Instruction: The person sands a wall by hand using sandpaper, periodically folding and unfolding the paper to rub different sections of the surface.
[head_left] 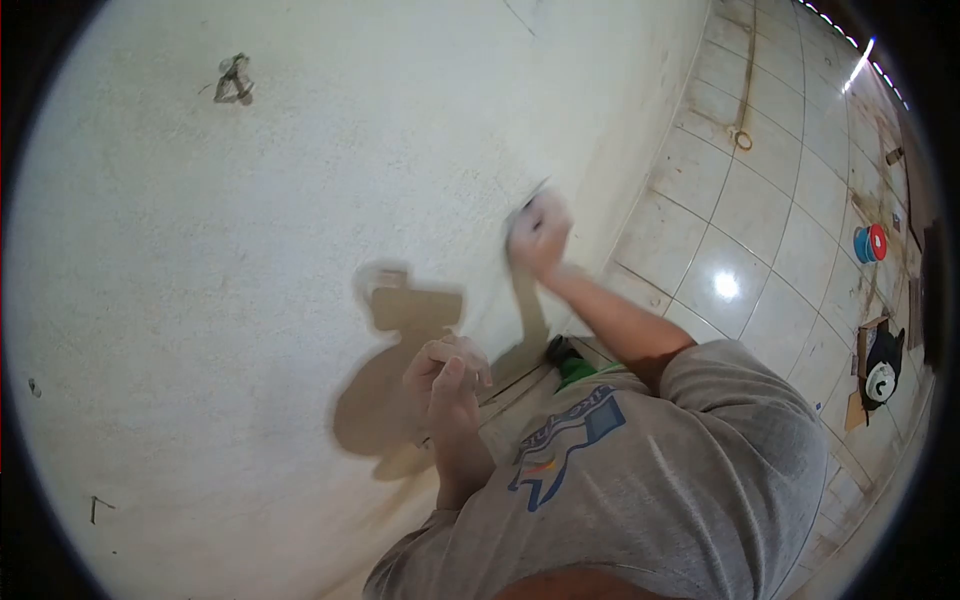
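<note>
My right hand (pixel 540 232), blurred by motion, is closed at the pale wall (pixel 300 200). A dark, thin-edged thing (pixel 529 203) shows at its fingers, too smeared to name. Lower and to the left, my left hand (pixel 447 372) is raised in front of the wall with fingers curled and thumb folded in. Whatever it may hold is hidden by the fingers. Shadows of my head and arms fall on the wall around both hands.
A chipped hole (pixel 235 82) marks the wall at the upper left. Light floor tiles (pixel 745 205) run along the wall's right side. At the far right lie a red and blue spool (pixel 870 243), a dark bag (pixel 884 352) and cardboard (pixel 857 410).
</note>
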